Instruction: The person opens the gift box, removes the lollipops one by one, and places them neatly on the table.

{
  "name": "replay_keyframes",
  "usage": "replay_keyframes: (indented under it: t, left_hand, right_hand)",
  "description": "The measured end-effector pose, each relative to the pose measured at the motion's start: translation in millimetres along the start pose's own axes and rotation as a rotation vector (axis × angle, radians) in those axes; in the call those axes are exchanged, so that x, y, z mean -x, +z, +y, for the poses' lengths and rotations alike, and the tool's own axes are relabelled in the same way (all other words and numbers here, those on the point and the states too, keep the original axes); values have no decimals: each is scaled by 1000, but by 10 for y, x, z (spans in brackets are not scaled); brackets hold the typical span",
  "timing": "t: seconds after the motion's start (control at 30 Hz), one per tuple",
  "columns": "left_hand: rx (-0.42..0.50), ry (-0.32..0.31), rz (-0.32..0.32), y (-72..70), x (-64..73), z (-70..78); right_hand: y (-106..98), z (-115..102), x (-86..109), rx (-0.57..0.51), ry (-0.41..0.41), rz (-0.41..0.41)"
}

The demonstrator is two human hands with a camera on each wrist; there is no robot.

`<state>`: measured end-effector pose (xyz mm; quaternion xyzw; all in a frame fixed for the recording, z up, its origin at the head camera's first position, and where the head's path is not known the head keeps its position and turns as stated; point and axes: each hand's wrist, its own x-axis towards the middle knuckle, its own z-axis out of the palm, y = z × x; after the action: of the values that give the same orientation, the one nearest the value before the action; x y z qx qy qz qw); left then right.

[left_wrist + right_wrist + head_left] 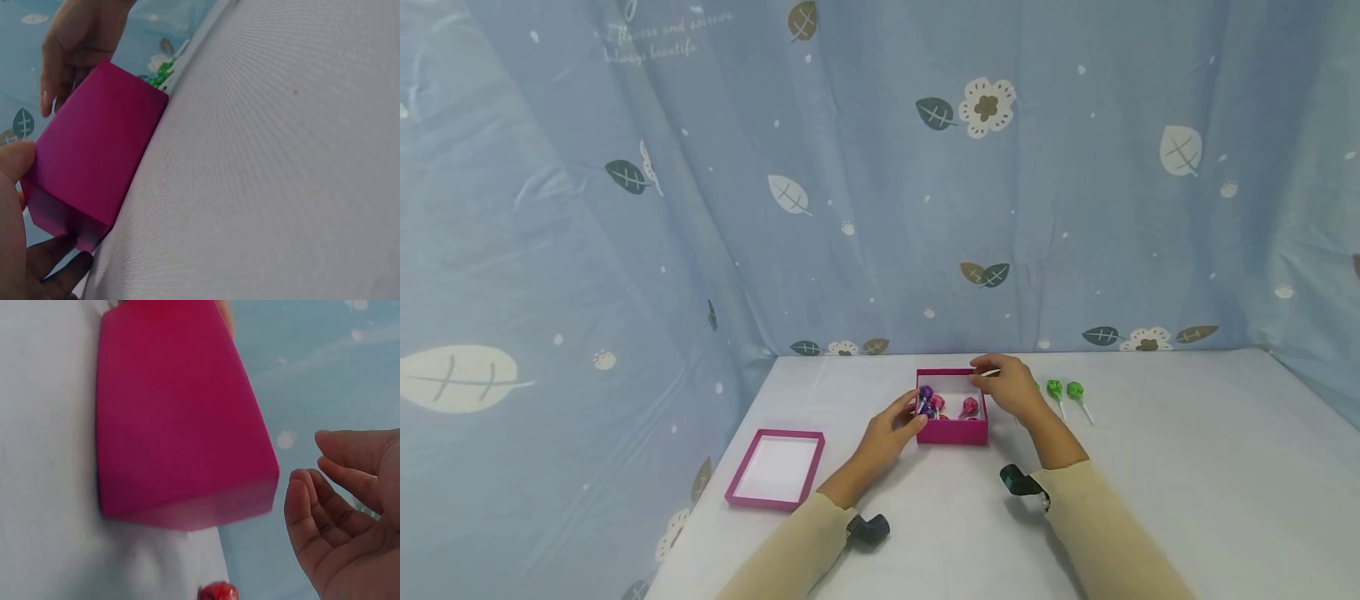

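A magenta open-topped box (952, 432) stands on the table, with purple lollipops (927, 392) in its left part and pink lollipops (970, 406) towards its right. My left hand (882, 436) holds the box at its left end, thumb at the upper edge and fingers against the side, as the left wrist view shows. Over the box's right edge is my right hand (1011, 387), fingers loosely bent and nothing in them. In the right wrist view that hand (350, 512) is apart from the box (181, 412). The box's near wall hides part of its contents.
Green lollipops (1076, 391) lie right of the box, partly behind my right hand. A red-wrapped lollipop (219, 591) shows low in the right wrist view. The box lid (767, 503), magenta-rimmed with white inside, lies at the left. A blue patterned curtain (880, 183) backs the white table (1187, 467).
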<state>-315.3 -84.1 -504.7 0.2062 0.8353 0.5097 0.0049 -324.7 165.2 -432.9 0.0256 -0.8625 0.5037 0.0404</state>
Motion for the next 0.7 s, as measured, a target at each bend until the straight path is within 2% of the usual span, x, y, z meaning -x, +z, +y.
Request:
replay_keyframes:
  t: [0.3, 0.47, 0.7]
  left_hand:
    - [1, -46, 7, 5, 13, 39]
    - [-7, -32, 9, -7, 22, 57]
    - [-4, 11, 14, -12, 23, 16]
  right_hand:
    - [234, -108, -21, -1, -31, -38]
    - [368, -152, -52, -14, -51, -79]
    - [495, -224, -71, 77, -86, -81]
